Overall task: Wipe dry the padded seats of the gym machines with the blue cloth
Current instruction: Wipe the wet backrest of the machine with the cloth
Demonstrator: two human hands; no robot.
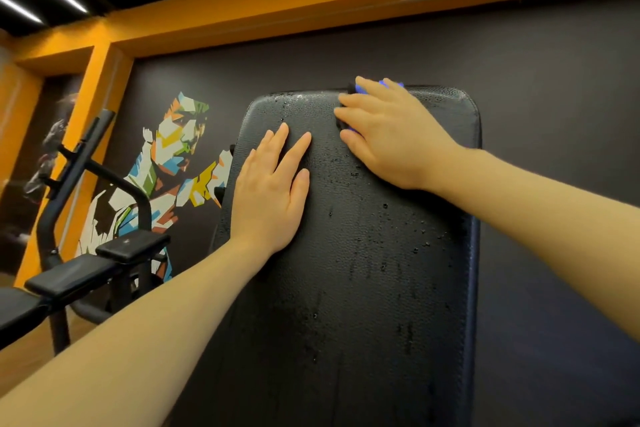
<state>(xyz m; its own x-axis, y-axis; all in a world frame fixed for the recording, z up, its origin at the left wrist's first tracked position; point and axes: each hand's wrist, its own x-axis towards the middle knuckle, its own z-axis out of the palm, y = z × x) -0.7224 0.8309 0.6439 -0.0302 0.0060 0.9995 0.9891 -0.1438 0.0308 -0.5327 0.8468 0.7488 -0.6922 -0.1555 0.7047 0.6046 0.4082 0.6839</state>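
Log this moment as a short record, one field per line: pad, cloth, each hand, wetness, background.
pad: black padded backrest, tilted up toward the wall
cloth: blue cloth, mostly hidden under the right hand, at the pad's top edge
right hand: right hand presses the cloth onto the pad, fingers spread
left hand: left hand rests flat on the pad's left side, holding nothing
wetness: water droplets scattered over the pad's top and right side
background: another bench at left; colourful mural on the dark wall
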